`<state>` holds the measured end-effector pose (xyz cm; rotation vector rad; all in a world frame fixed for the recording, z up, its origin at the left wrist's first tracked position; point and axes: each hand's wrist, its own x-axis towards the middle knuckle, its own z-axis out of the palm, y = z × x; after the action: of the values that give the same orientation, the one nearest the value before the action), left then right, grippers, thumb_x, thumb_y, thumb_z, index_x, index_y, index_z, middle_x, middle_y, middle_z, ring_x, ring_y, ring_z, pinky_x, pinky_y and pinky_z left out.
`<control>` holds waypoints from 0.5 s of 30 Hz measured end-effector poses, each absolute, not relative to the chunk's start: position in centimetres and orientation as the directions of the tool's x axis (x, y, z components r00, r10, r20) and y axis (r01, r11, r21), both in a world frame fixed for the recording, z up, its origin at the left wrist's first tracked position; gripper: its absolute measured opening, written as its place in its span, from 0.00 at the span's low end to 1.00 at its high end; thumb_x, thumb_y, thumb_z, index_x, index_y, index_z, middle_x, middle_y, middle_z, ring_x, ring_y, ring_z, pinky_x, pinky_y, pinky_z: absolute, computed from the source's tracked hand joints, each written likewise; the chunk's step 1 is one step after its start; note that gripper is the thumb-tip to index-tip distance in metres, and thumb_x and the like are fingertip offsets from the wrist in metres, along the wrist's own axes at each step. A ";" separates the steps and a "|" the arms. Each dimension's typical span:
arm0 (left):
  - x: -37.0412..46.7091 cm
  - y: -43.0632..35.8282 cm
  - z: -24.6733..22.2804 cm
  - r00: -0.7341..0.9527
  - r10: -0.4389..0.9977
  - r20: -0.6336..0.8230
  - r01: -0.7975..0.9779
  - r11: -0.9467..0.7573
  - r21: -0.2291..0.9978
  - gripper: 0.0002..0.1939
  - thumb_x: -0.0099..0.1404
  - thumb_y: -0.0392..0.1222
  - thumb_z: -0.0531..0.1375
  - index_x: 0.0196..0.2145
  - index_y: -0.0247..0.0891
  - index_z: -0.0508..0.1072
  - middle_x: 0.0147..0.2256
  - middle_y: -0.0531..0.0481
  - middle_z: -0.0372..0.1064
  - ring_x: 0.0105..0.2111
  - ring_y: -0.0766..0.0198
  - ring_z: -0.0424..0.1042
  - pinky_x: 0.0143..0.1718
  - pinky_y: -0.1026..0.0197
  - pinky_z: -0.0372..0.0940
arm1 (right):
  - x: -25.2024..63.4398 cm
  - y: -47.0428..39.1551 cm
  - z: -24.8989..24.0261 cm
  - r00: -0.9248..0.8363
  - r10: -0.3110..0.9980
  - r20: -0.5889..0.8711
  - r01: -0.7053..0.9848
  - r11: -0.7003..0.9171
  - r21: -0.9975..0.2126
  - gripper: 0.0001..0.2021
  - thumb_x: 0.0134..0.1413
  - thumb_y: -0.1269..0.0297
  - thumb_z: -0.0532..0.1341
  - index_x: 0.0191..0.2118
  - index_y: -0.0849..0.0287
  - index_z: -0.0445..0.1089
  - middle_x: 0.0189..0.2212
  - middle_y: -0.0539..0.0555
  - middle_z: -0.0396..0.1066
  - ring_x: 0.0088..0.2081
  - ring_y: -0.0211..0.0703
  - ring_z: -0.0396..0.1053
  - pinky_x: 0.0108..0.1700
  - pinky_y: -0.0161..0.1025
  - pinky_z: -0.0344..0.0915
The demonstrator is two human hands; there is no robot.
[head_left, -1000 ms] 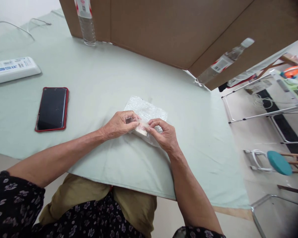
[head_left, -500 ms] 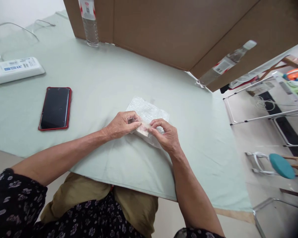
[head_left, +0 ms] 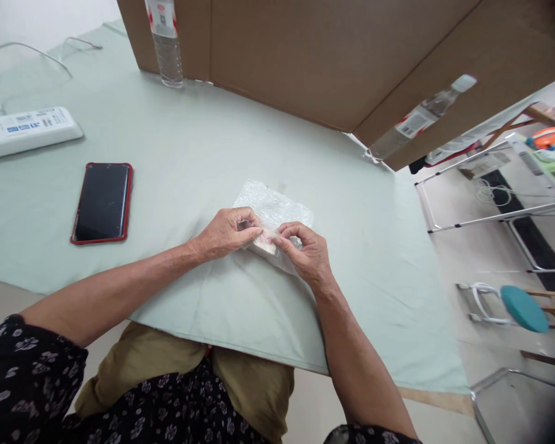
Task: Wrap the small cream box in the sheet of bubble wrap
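A sheet of clear bubble wrap (head_left: 277, 206) lies on the pale green tablecloth (head_left: 203, 142), folded over a small pale item (head_left: 264, 243) with pinkish marks; its kind cannot be made out. My left hand (head_left: 231, 233) pinches the near edge of the wrap between thumb and fingers. Close by on the right, my right hand (head_left: 308, 250) pinches the same edge, fingertips a short way from the left ones. Part of the wrapped item is hidden behind the plastic and my fingers.
A phone in a red case (head_left: 102, 202) and a white device (head_left: 30, 131) lie on the left. Upright brown cardboard (head_left: 282, 61) stands behind, with one water bottle (head_left: 165, 49) at left and another bottle (head_left: 420, 120) at right. A teal stool (head_left: 525, 308) is off to the right.
My right hand has shifted very slightly left, toward my left hand. My left hand stays where it was, and both keep hold of the wrap.
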<state>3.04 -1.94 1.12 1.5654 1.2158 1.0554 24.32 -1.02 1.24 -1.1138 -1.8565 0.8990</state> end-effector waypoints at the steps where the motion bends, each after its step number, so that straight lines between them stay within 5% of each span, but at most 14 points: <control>1: 3.1 -2.0 1.1 0.165 0.980 0.111 0.245 -0.149 0.958 0.08 0.58 0.44 0.61 0.30 0.37 0.76 0.33 0.48 0.77 0.34 0.63 0.72 0.33 0.63 0.65 | 24.3 -1.0 1.2 -0.313 0.912 0.265 0.362 0.373 -0.854 0.10 0.55 0.59 0.68 0.27 0.55 0.69 0.34 0.51 0.75 0.38 0.42 0.73 0.47 0.41 0.68; 15: 3.1 -2.0 1.2 0.153 0.982 0.112 0.239 -0.147 0.960 0.08 0.57 0.44 0.61 0.30 0.36 0.76 0.32 0.48 0.76 0.31 0.65 0.70 0.32 0.64 0.63 | 24.2 -1.0 1.3 -0.292 0.912 0.288 0.338 0.380 -0.861 0.07 0.55 0.62 0.66 0.28 0.55 0.70 0.33 0.51 0.77 0.38 0.42 0.74 0.47 0.41 0.70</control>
<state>3.11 -1.97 1.17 1.5551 1.2192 1.0687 24.16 -0.98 1.31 -1.0890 -1.8221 0.8836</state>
